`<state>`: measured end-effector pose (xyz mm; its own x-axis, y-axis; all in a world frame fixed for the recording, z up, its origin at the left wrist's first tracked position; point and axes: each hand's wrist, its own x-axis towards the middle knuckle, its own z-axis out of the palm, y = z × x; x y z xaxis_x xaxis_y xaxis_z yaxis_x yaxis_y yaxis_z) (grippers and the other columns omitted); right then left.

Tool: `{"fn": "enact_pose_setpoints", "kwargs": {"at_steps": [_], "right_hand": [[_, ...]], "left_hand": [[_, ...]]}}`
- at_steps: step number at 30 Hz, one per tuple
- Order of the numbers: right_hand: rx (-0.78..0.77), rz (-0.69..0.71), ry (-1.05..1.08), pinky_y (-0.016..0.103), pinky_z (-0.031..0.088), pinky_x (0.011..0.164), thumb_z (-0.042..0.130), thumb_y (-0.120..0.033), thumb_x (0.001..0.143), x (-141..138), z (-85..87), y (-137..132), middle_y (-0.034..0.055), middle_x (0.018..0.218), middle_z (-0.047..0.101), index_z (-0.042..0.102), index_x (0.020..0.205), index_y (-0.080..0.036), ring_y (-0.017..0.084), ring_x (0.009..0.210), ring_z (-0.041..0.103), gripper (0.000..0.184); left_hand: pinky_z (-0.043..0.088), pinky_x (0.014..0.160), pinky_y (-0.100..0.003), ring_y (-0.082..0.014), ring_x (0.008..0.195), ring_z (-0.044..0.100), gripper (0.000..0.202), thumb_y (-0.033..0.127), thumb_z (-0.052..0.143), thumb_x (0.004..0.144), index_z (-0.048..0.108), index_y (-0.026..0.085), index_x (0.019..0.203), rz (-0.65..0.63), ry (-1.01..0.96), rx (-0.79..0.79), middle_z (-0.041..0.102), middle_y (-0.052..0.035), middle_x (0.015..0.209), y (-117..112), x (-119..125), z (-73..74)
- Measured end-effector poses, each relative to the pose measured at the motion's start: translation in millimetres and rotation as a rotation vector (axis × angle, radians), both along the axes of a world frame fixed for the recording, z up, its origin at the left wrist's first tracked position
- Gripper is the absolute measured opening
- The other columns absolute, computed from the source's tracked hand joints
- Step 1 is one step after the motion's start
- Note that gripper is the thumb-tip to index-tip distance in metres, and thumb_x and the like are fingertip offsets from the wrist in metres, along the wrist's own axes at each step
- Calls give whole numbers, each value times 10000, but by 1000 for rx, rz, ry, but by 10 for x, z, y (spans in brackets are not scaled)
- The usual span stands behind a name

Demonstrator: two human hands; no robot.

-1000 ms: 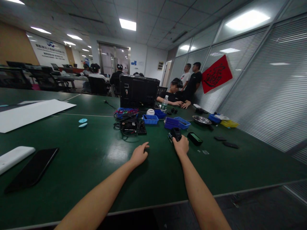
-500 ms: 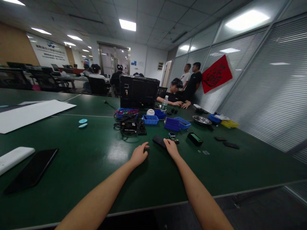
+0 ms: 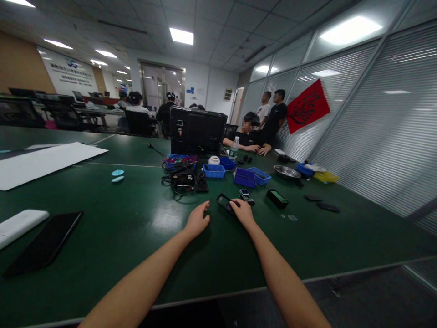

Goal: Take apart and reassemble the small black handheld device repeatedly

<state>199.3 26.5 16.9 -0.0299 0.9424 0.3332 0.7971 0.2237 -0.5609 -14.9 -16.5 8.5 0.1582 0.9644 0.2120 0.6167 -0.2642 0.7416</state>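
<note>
My right hand [image 3: 243, 212] rests on the green table [image 3: 136, 228], its fingers pinching the near end of a flat black device [image 3: 225, 202] whose far end tilts up. Just beyond it lies a small black gadget with a lit screen [image 3: 245, 195]. My left hand [image 3: 197, 220] lies palm down on the table a little to the left, fingers loosely together, holding nothing.
Blue bins [image 3: 214, 170], a cable-wrapped tool [image 3: 184, 181], a metal bowl [image 3: 287, 171], a black case [image 3: 198, 131] and a dark box [image 3: 277, 198] stand further back. A black tablet [image 3: 44, 241] and white slab [image 3: 20, 224] lie at left. A seated person [image 3: 248, 136] is across the table.
My right hand set down the small gadget it held, moved left and took hold of the flat black device, now tilting it up. My left hand barely moved.
</note>
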Motion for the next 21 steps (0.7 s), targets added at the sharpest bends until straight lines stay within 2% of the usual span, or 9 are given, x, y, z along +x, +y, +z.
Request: {"fn": "enact_pose_setpoints", "kwargs": {"at_steps": [4,7,9,12,14,16,18,21], "right_hand": [[-119,158,37,250,396,602,442,-473,779,8,-23,37,16,631,622,661,659,-168,164,628,563,394],[-120,190,-5,242,378,587,418,-496,788,-2,-8,35,9,560,590,643,576,-164,148,580,540,453],[-48,107,-19,245,378,618,379,-491,811,19,30,22,23,607,604,651,608,-164,148,609,539,471],[123,-151,-70,269,377,697,370,-450,826,130,91,2,64,821,626,664,757,-175,180,769,533,408],[169,-316,-146,301,370,742,407,-426,812,237,102,4,94,972,591,652,896,-187,222,903,492,352],[123,-406,-224,336,363,768,473,-441,776,335,83,24,123,1054,545,613,1028,-197,263,979,448,378],[25,-429,-272,349,367,763,522,-448,744,397,47,59,138,1067,527,568,1115,-201,280,987,446,449],[-70,-429,-248,323,383,730,494,-410,764,427,9,119,131,1036,546,556,1129,-194,256,937,498,428]], "left_hand": [[270,1042,-348,-196,1260,320,713,272,557,708,249,204,1348,16,28,125,293,-55,1412,-5,-7,7],[234,1060,-344,-189,1288,270,731,349,575,713,246,214,1352,-55,62,169,267,-48,1426,-20,-3,16],[246,1053,-344,-186,1277,293,665,374,552,737,291,245,1335,-91,88,168,282,-34,1420,-31,-1,21],[271,1037,-344,-188,1258,329,525,397,506,772,401,286,1274,-108,134,138,314,-17,1405,-45,-5,30],[284,1029,-340,-186,1245,350,467,399,488,784,449,297,1238,-115,157,122,341,-9,1391,-54,-9,36],[299,1020,-338,-183,1231,371,448,389,478,791,457,306,1230,-123,165,117,358,2,1381,-62,-14,44],[312,1012,-339,-182,1218,389,443,375,474,794,452,313,1232,-132,165,119,362,11,1378,-68,-19,50],[317,1009,-341,-181,1214,394,439,353,479,791,454,316,1228,-141,159,123,361,19,1379,-71,-21,54]]}}
